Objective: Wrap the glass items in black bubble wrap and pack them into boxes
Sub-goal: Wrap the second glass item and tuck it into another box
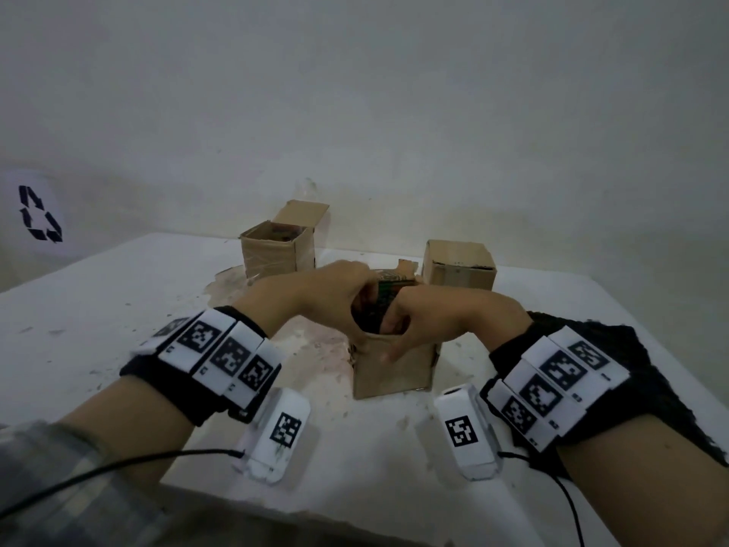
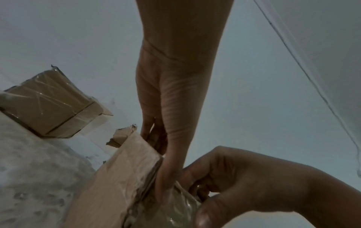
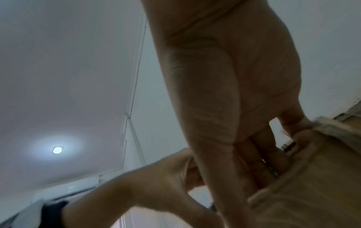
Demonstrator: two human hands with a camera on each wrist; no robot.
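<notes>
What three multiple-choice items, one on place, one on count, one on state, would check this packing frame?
1. Where are both hands working?
A. At the top of the near box
B. At the far left box
C. On the bare table edge

2. How many cardboard boxes stand on the table?
A. One
B. Three
C. Five

3. What state is the far left box in?
A. Crushed flat
B. Taped shut
C. Open, with a flap standing up

Answers:
1. A: the left hand and right hand reach into the mouth of the near box, around a dark item inside it.
2. B: the near box, the far left box and the far right box are on the table.
3. C: its top is open and one flap is raised.
</notes>
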